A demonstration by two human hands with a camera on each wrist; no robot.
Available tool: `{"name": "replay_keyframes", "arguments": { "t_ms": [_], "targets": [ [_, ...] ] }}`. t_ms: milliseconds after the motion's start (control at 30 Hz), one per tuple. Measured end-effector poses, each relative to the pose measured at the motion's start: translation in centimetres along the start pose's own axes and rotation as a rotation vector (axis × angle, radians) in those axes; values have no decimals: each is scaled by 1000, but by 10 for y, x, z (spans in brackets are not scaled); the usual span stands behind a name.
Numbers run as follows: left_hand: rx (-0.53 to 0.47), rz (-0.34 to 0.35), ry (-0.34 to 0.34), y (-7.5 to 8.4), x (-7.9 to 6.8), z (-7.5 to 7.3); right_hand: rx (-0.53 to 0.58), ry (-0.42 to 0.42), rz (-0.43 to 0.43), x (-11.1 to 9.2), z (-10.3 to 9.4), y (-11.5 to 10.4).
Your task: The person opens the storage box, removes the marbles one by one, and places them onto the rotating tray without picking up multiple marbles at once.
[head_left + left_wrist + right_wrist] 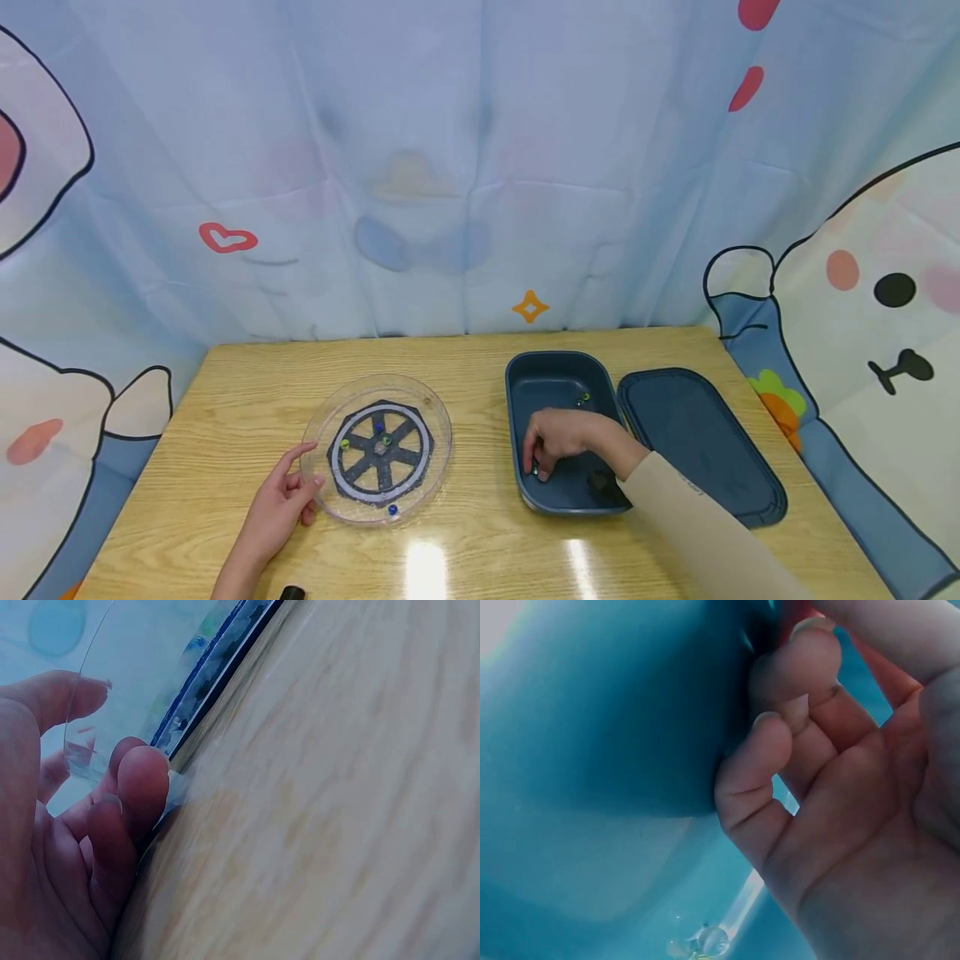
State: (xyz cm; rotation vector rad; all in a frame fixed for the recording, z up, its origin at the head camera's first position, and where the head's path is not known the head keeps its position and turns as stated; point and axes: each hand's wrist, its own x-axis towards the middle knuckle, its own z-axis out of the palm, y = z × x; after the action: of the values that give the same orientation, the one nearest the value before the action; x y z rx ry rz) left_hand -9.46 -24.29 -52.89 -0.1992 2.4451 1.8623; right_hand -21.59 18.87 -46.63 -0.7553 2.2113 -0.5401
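Note:
My left hand [279, 504] grips the left rim of a clear round dish [441, 467], its thumb and fingers on either side of the clear wall [124, 682] in the left wrist view. A dark six-spoked wheel shape [384, 477] shows through the dish, with several blue and green marbles, such as a blue marble [393, 509] near the front. Inside a dark blue box [555, 500], my right hand [564, 435] reaches down with curled fingers, pinching a small glass marble [535, 471] low by the left wall. The right wrist view hides those fingertips.
More marbles [583, 399] lie toward the back of the box. A dark blue lid [701, 442] lies flat to its right. Near the front edge is a black cylindrical end [292, 592]. Behind the wooden table [480, 392] hangs a printed curtain [420, 167].

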Motion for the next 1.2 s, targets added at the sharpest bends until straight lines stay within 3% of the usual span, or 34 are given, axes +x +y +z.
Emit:
{"name": "replay_keyframes", "arguments": {
  "t_ms": [367, 667, 900, 1200],
  "targets": [
    [-17, 10, -2, 3, -2, 1, 145, 25, -125, -8, -12, 12],
    [-24, 19, -6, 3, -1, 0, 166, 199, -228, -27, -22, 4],
    [-14, 35, -12, 3, 0, -1, 247, 386, -276, -27, -16, -21],
    [-22, 31, -20, 3, -1, -1, 472, 477, -234, -2, 1, -54]
  ]
}}
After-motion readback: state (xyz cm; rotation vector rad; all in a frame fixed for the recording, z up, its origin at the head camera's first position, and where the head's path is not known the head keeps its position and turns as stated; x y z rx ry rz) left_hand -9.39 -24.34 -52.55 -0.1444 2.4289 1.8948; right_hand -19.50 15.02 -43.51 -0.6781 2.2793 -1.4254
